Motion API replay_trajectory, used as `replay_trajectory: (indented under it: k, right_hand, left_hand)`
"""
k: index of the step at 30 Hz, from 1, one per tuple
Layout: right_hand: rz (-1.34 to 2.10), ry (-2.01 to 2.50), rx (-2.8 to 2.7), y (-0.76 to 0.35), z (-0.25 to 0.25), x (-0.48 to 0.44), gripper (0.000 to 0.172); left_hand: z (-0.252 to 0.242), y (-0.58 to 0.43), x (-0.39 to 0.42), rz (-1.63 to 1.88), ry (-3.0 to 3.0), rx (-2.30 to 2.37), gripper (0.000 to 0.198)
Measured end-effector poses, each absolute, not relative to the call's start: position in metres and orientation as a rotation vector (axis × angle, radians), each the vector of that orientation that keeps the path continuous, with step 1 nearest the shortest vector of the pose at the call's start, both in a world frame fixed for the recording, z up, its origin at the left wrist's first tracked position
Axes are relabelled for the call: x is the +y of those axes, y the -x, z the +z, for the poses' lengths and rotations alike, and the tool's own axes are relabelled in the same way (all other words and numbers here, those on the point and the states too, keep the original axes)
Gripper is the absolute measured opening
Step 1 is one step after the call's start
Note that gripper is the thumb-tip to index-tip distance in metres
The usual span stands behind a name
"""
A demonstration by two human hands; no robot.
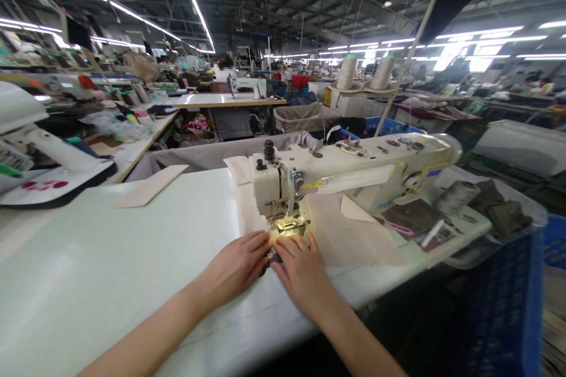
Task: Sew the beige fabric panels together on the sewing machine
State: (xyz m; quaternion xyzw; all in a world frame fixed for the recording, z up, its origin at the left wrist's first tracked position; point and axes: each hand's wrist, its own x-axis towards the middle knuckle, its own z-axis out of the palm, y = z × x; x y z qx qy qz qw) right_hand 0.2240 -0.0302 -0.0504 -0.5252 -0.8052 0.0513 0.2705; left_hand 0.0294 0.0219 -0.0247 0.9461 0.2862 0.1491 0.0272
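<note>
A white sewing machine [354,162] stands on the pale green table, its needle end facing left. A yellow glow lights the metal plate [289,225] beneath its presser foot. Close in front of the plate, my left hand [239,259] has its fingers together on a small edge of pale fabric [272,237], mostly hidden by my fingers. My right hand [305,274] touches the same spot from the right, fingers bent and thumb tucked near. Beige fabric [248,209] lies left of the needle end. A larger beige panel [349,235] lies under the machine's arm.
A folded beige piece [152,187] rests on the table [132,265] at left. Right of the machine are a grey thread cone [457,195], pink snips [398,228] and dark cloth [497,206]. A blue crate [499,306] stands at lower right. A cloth-lined bin [190,156] sits behind.
</note>
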Motion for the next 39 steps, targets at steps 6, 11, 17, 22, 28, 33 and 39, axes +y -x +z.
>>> replay_trajectory:
  k: [6,11,17,22,28,33,39]
  right_hand:
    - [0.158,1.421,-2.129,-0.222,-0.051,-0.016,0.028]
    - [0.190,1.424,-2.126,-0.224,-0.053,-0.024,0.030]
    - [0.210,1.432,-2.117,-0.225,-0.054,-0.032,0.031]
    - [0.199,1.426,-2.115,-0.225,-0.054,-0.031,0.030]
    - [0.159,1.434,-2.131,-0.225,-0.054,-0.032,0.031]
    - [0.203,1.425,-2.101,-0.225,-0.053,-0.032,0.029]
    - [0.247,1.397,-2.038,-0.232,-0.054,-0.039,0.025]
  left_hand:
    - [-0.021,-0.026,0.044,0.454,-2.941,0.883,0.035]
    - [-0.023,-0.023,0.052,0.460,-2.915,0.908,0.037]
    - [-0.025,-0.024,0.051,0.432,-2.897,0.948,0.037]
    - [-0.022,-0.024,0.052,0.414,-2.912,0.918,0.037]
    - [-0.020,-0.024,0.053,0.414,-2.916,0.934,0.036]
    - [-0.022,-0.024,0.049,0.453,-2.884,1.050,0.037]
    - [-0.021,-0.034,0.007,0.330,-2.881,1.167,0.027]
